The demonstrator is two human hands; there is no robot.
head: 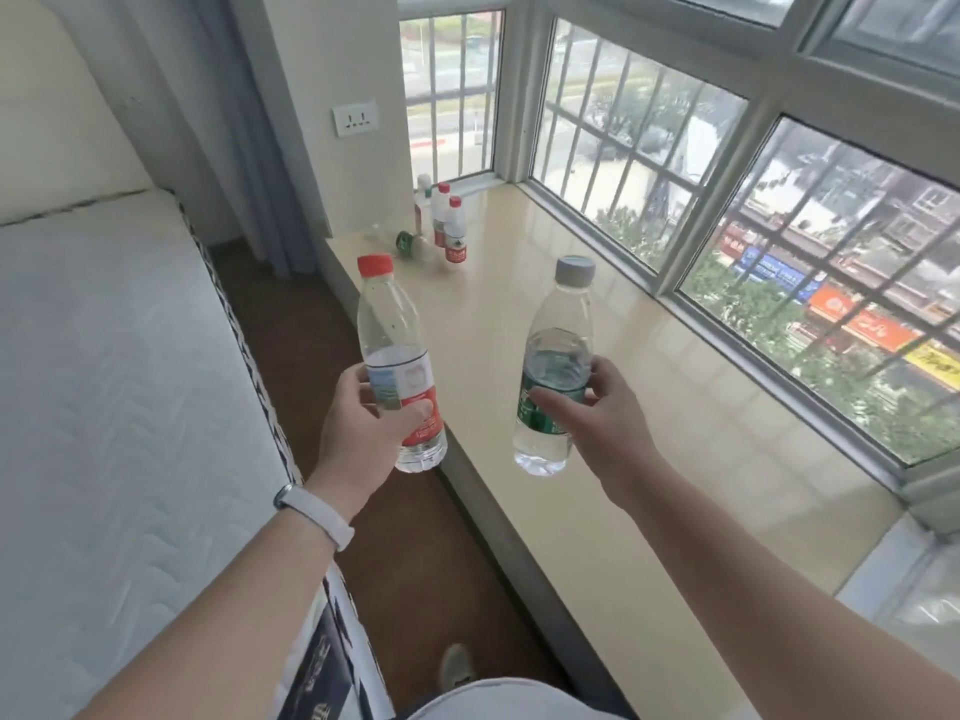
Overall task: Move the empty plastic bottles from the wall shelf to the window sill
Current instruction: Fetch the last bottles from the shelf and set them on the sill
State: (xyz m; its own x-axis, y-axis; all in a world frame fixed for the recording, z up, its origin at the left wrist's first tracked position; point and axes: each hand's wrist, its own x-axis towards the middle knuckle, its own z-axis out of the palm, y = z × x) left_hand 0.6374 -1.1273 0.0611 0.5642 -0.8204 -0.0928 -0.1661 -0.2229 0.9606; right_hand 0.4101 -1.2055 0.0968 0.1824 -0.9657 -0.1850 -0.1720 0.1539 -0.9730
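Beside the window sill, a long pale shelf under the big window, stands a white bed. Brown floor runs between the bed and the sill.

Over the near edge of the sill, the left hand is wrapped around the lower part of a clear bottle with a red cap. Its thumb presses on the red label and the fingers curl behind. This bottle is up in the air, nearly upright, and does not touch the sill. A white band sits on that wrist.

Above the middle of the sill, the right hand pinches a clear bottle with a gray cap at its green label. The thumb is in front and the fingers are on the far side. This bottle leans a little and hangs above the sill too.

At the far end of the sill, near the wall, more small bottles stand close together. One bottle with a green label lies on its side just beside them. A white wall plug is on the wall above that end.
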